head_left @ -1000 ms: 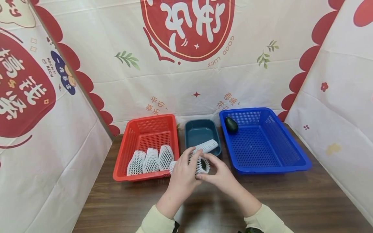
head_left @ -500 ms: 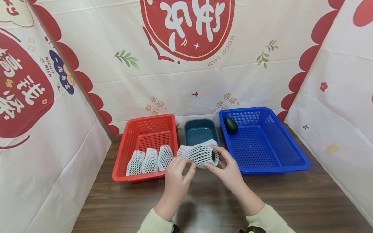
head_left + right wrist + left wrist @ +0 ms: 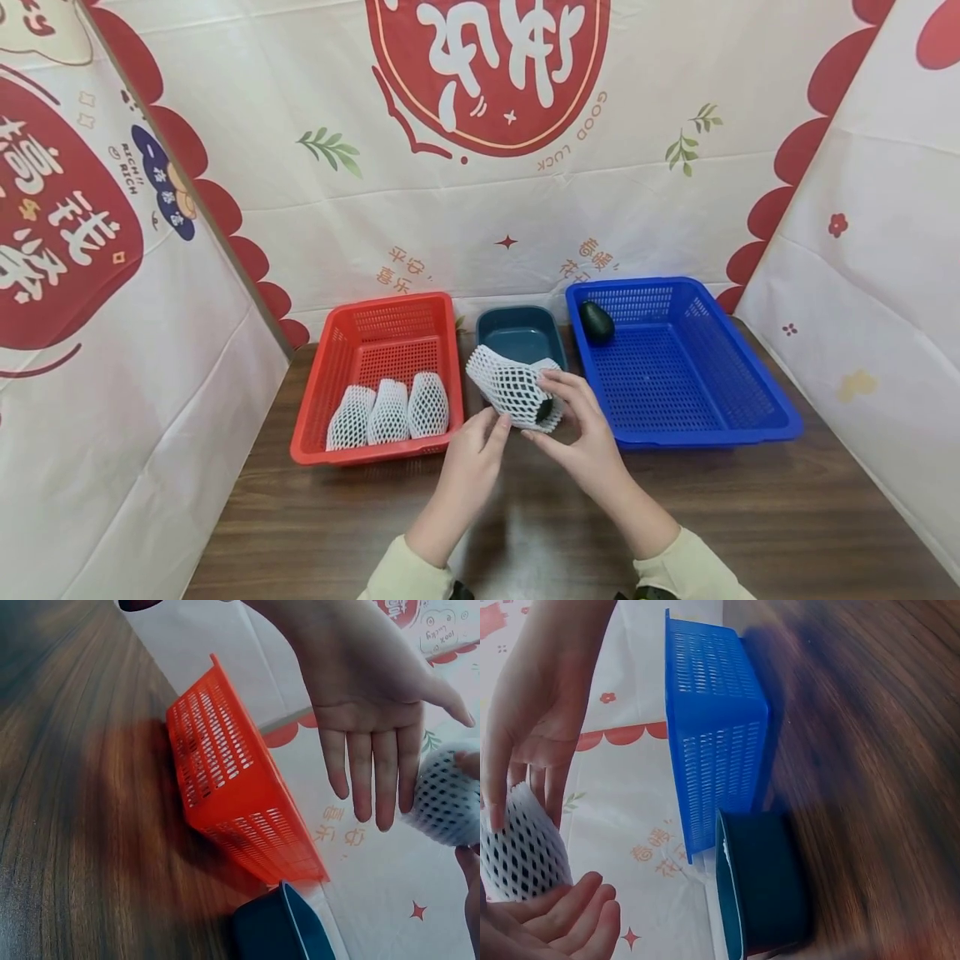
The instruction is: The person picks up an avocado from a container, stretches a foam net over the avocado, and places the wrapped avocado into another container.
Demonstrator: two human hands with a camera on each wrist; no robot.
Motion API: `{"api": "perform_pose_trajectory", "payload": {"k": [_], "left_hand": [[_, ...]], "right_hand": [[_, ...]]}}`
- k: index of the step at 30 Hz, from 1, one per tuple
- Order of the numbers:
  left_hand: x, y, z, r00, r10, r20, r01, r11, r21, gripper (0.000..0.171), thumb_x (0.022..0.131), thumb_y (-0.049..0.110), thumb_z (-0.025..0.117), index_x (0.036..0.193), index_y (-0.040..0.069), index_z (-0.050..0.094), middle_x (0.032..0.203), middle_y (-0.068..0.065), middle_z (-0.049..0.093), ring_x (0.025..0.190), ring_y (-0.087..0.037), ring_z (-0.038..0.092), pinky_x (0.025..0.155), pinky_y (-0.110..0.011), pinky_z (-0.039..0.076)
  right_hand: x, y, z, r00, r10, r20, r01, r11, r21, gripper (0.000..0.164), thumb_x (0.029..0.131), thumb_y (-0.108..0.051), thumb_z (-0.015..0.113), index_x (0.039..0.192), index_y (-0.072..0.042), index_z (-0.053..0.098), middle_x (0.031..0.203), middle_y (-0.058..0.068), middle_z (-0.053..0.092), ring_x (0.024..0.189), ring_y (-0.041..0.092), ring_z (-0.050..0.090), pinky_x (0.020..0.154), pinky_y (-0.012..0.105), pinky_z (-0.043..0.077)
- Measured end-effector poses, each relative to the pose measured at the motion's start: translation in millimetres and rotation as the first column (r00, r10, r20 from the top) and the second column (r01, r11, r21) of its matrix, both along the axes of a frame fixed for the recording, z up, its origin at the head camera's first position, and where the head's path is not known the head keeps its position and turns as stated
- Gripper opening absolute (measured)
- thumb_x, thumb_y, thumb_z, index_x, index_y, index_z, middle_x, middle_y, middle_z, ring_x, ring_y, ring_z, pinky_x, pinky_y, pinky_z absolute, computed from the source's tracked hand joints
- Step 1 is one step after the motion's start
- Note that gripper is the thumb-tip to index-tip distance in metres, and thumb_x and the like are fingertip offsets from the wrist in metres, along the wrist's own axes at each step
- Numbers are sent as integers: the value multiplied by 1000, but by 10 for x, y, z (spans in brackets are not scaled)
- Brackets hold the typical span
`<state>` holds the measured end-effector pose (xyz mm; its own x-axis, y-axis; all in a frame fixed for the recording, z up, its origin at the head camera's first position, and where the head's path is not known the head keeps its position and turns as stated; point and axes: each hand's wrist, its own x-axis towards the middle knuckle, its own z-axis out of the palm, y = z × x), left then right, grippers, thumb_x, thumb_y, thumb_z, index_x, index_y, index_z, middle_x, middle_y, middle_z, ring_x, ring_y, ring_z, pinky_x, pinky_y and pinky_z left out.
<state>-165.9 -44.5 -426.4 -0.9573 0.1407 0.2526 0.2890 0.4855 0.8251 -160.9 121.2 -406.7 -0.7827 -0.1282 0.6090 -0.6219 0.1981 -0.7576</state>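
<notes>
Held above the front of the teal bin is an avocado in a white foam net (image 3: 513, 383), its dark green end showing at the net's right opening. My right hand (image 3: 588, 446) pinches the netted fruit at that end between thumb and fingers. On the near left side, my left hand (image 3: 468, 467) has its fingertips at the net; the right wrist view shows its fingers (image 3: 361, 772) straight and the palm spread. In the left wrist view the net (image 3: 525, 851) lies between both hands. A bare avocado (image 3: 596, 322) sits in the blue basket's back left corner.
Three white foam nets (image 3: 388, 412) with filled shapes lie along the front of the red basket (image 3: 318, 392) at left. Behind the hands stands the teal bin (image 3: 517, 315), a further white net (image 3: 546, 364) partly hidden in it. The blue basket (image 3: 697, 437) stands at right.
My left hand has drawn back from wrapping the netted avocado to touching its near side. The netted fruit has come into fuller view and tilted, its left end now higher.
</notes>
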Motion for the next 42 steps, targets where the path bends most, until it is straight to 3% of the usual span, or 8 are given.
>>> {"api": "perform_pose_trajectory", "payload": {"k": [5,9,12,16,19,26,33,42], "left_hand": [[-42,9,25,997,-5,78,-8,986,168,48,94,46,34,121,12,53,110,0,59,97,-11,54,84,-34,44],[-81,21,68,986,-47,160,-16,929,370,50,94,42,38,127,6,46,113,-6,57,98,-15,55,84,-33,45],[-96,27,114,978,-28,206,-67,896,439,53,93,43,41,129,4,44,115,-7,56,100,-16,53,88,-35,42],[-100,34,146,971,2,240,-118,874,471,53,90,43,48,128,6,44,114,-7,55,101,-15,52,89,-35,41],[-103,37,138,972,-7,234,-114,860,498,51,88,41,52,127,8,43,114,-7,55,101,-15,52,87,-32,43],[-125,29,120,978,-21,209,-96,842,532,50,89,39,51,128,9,41,116,-6,55,103,-14,53,90,-31,41],[-108,21,143,977,-70,202,-61,815,577,48,90,35,51,130,12,39,118,-5,53,103,-14,53,90,-30,42],[-97,41,137,973,-81,215,-73,780,622,51,88,34,56,130,13,36,119,-6,51,105,-16,52,87,-29,43]], "right_hand": [[14,-14,-19,995,70,-71,-74,996,-41,46,69,15,67,113,6,53,125,25,37,116,39,34,96,26,35],[14,-46,-54,990,71,-121,-79,995,-66,42,66,18,68,104,6,56,120,27,38,112,40,37,92,26,39],[16,-85,-70,988,45,-150,-53,997,-53,39,61,18,71,96,5,58,115,26,41,109,37,40,86,25,44],[12,-140,-81,977,-16,-213,19,1000,12,37,57,15,76,87,0,58,109,22,45,105,32,43,82,20,43],[3,-176,-87,961,-52,-272,70,996,56,39,55,12,78,85,-1,57,106,22,47,103,32,44,86,18,39],[17,-202,-79,949,-80,-305,117,988,104,60,52,10,80,105,3,55,118,25,43,105,35,43,93,18,33],[9,-209,-54,944,-23,-330,68,990,126,65,52,12,78,113,7,55,125,28,42,108,40,45,95,25,35],[36,-243,-101,972,9,-235,11,997,80,64,59,18,73,119,8,51,125,26,44,111,35,46,83,25,45]]}}
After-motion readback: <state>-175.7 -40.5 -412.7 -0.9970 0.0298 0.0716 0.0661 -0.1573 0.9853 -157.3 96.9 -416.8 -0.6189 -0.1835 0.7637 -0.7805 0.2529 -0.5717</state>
